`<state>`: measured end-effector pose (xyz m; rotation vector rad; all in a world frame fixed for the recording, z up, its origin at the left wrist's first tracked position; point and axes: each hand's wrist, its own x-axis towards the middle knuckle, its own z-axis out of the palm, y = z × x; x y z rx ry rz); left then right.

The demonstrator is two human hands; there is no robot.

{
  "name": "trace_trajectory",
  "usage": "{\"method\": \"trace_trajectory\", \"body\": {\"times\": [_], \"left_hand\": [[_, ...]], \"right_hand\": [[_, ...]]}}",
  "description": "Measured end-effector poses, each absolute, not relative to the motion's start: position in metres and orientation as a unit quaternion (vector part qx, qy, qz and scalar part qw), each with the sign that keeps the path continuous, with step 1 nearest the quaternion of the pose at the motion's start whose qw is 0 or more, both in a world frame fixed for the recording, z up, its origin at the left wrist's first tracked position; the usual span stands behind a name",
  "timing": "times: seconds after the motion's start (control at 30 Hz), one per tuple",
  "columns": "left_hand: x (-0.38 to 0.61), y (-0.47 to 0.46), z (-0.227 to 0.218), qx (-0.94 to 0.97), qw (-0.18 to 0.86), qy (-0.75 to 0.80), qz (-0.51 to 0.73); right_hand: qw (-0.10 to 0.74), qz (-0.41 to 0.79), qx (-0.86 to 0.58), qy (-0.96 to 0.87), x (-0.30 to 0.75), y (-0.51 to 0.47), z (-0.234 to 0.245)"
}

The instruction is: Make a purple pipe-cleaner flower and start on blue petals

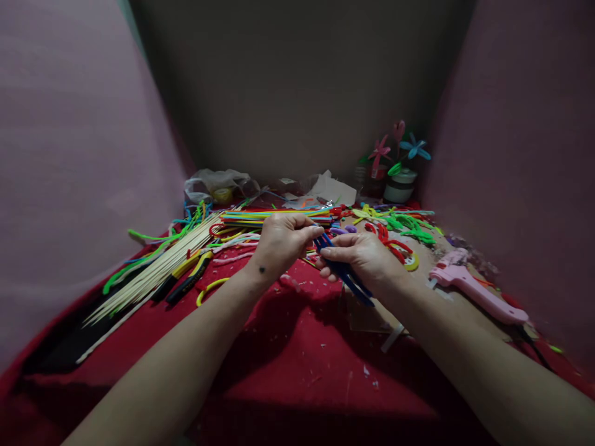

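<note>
Both my hands meet over a red cloth (297, 347). My right hand (365, 257) is closed around a bundle of blue pipe cleaners (351, 282), whose ends stick out below the palm. My left hand (281, 238) pinches the upper end of the same blue pipe cleaners between thumb and fingers. Behind the hands lies a heap of coloured pipe cleaners (279, 217).
A bundle of thin wooden sticks (158, 272) lies at the left with yellow-handled pliers (186, 279) beside it. A pink glue gun (474, 288) rests at the right. Green and red pipe cleaner pieces (404, 229), a pot of pipe-cleaner flowers (400, 179) and crumpled plastic (218, 183) sit behind.
</note>
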<state>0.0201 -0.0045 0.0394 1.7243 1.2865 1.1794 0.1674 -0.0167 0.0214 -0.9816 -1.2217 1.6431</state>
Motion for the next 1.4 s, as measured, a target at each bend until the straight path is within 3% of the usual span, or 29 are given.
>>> {"method": "trace_trajectory", "body": {"times": [0.1, 0.27, 0.4, 0.73, 1.0, 1.4], "left_hand": [[0.02, -0.004, 0.039, 0.662, 0.313, 0.505, 0.457], [0.009, 0.003, 0.044, 0.581, 0.541, 0.46, 0.397], [0.001, 0.007, 0.045, 0.536, 0.616, 0.421, 0.395], [0.011, 0.002, 0.044, 0.55, 0.59, 0.428, 0.407], [0.02, -0.002, 0.042, 0.631, 0.424, 0.486, 0.433], [0.019, -0.002, 0.044, 0.629, 0.483, 0.437, 0.423]], "right_hand": [[0.44, 0.635, -0.387, -0.504, 0.167, -0.016, 0.017], [0.431, 0.651, -0.392, -0.487, 0.168, -0.015, 0.019], [0.427, 0.671, -0.394, -0.46, 0.169, -0.014, 0.02], [0.43, 0.679, -0.359, -0.476, 0.169, -0.013, 0.015], [0.438, 0.655, -0.373, -0.489, 0.167, -0.014, 0.013], [0.459, 0.58, -0.386, -0.551, 0.164, -0.016, 0.007]]}}
